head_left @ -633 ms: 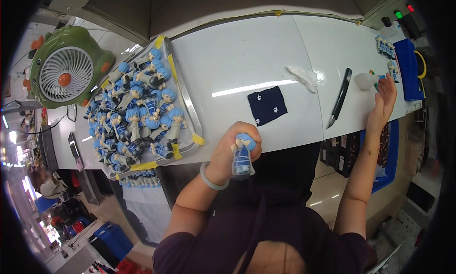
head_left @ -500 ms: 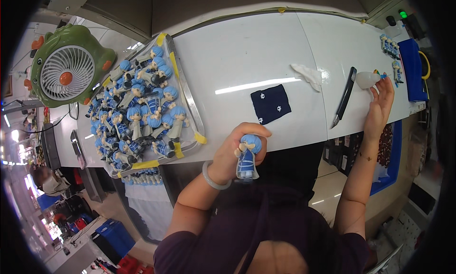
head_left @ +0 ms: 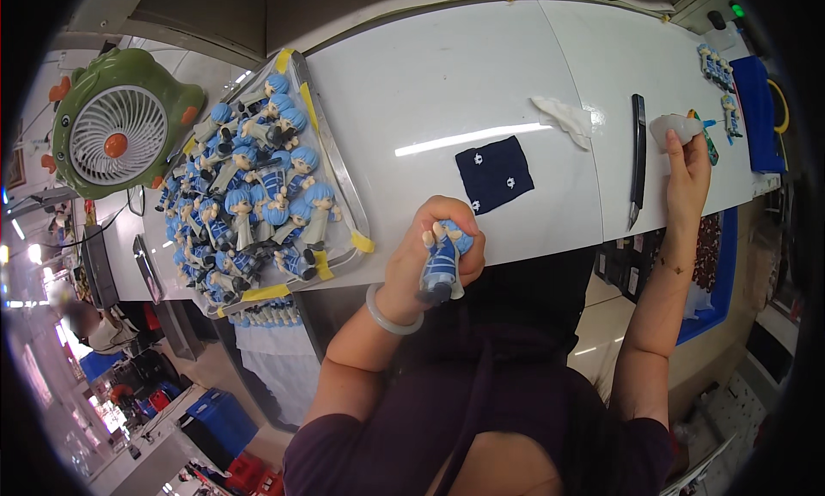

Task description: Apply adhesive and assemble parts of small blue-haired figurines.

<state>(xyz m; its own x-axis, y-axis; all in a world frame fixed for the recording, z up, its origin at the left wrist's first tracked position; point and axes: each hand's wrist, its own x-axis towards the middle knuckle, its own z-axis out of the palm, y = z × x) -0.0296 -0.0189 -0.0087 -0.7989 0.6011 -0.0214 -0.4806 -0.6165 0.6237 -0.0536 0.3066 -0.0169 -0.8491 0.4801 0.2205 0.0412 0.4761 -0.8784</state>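
Figurine [head_left: 441,268]: blue-haired doll in a blue and white outfit, held at the near edge of the white table [head_left: 447,92], over the person's lap, head toward the table.
Left hand [head_left: 432,247]: fingers clenched around the figurine's upper body; a pale bangle [head_left: 388,314] sits on the wrist.
Right hand [head_left: 687,174]: stretched to the far right of the table, fingertips pressing on a small grey-white lump [head_left: 677,126]; whether it is gripped or only touched cannot be told.
Dark cloth [head_left: 494,174]: navy square with small white marks, flat on the table just beyond the left hand.
Knife [head_left: 637,156]: long dark utility blade, lying between the cloth and the right hand.
White scrap [head_left: 563,118]: crumpled, near the knife's far end.
Tray [head_left: 344,195]: clear, taped in yellow at the edges, left of the figurine, filled with many matching blue-haired dolls [head_left: 258,204] lying in a heap.
Fan [head_left: 116,122]: green desk fan, left of the tray.
Blue mat [head_left: 756,109]: at the far right edge, with a few more small figures [head_left: 718,66] beside it.
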